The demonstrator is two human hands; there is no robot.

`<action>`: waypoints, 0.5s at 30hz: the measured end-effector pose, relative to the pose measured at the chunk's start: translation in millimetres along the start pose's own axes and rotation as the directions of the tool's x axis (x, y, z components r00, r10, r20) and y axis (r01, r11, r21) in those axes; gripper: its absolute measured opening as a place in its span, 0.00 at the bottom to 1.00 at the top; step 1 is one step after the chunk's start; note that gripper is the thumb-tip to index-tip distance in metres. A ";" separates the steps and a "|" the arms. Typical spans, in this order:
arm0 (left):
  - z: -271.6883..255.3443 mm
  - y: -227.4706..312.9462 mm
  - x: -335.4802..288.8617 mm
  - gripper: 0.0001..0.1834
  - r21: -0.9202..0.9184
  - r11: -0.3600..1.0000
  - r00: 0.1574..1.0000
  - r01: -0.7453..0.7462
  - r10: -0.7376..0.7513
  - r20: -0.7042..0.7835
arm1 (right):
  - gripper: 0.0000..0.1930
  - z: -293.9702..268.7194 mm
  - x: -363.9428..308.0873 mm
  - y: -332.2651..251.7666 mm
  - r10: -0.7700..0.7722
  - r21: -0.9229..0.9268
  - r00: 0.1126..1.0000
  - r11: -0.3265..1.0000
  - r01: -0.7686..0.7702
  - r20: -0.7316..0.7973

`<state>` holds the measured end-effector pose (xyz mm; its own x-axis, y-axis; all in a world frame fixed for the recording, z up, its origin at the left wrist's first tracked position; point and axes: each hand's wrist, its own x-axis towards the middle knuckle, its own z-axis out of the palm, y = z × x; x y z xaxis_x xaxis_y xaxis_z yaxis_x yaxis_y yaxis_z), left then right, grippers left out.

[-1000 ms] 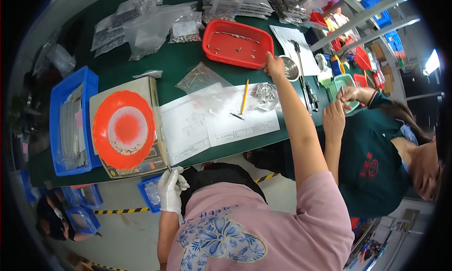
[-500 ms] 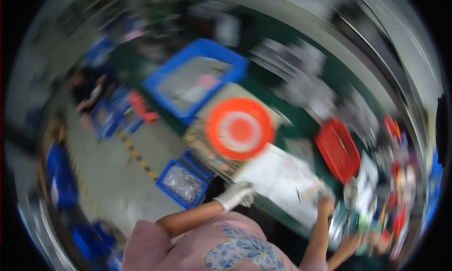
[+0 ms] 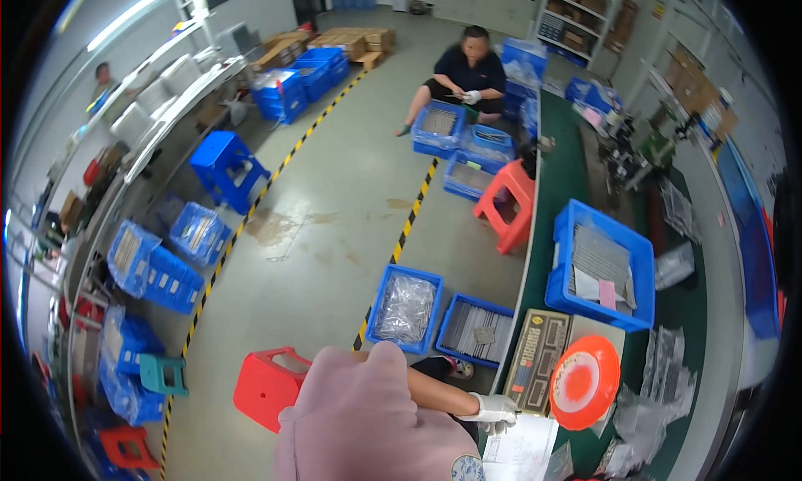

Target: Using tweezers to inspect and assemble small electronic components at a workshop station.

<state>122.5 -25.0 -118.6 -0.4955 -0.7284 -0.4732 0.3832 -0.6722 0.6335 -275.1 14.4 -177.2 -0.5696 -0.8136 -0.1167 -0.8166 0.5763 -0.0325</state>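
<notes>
My left hand (image 3: pixel 497 412), in a white glove, is at the edge of the green-topped workbench, over the corner of a white printed sheet (image 3: pixel 526 444). Its fingers are curled in; anything inside them is hidden. Just beyond it lies a flat brown and black patterned box (image 3: pixel 535 366). A round orange dish (image 3: pixel 576 406) with a pale, orange-marked middle rests on a light surface and partly over the box. My right hand is out of view.
On the bench, a blue crate (image 3: pixel 642 301) holds grey flat pieces, with clear plastic packaging (image 3: pixel 672 381) nearby. Blue bins (image 3: pixel 428 278) stand on the floor, left of the bench. A red stool (image 3: pixel 266 391) is behind my left arm; a co-worker (image 3: pixel 472 76) sits further off.
The view has swung far to the left, showing the aisle and shelves. My right hand, the red tray and the nearby person's hands have gone out of view. My left hand stays by the sheet.
</notes>
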 end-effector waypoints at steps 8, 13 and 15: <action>-0.2 18.6 -22.7 0.07 0.195 0.971 0.983 -0.140 0.160 -0.091 | 0.24 -24.8 -25.0 -40.1 -0.133 0.303 0.969 0.933 0.194 -0.209; 11.8 12.7 -16.3 0.09 0.403 0.912 0.997 -0.076 0.076 0.016 | 0.18 -38.9 -83.2 -30.9 -0.018 0.471 0.947 0.864 0.177 -0.322; 20.9 21.7 -18.7 0.08 0.393 0.917 0.997 -0.073 0.055 0.058 | 0.16 -44.4 -122.6 -24.0 0.092 0.531 0.931 0.839 0.118 -0.353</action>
<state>123.8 -23.2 -83.3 -0.5177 -0.7554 -0.4016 0.0814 -0.5108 0.8559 -189.9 96.9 -118.1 -0.6388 -0.7313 0.2390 -0.7028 0.4283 -0.5680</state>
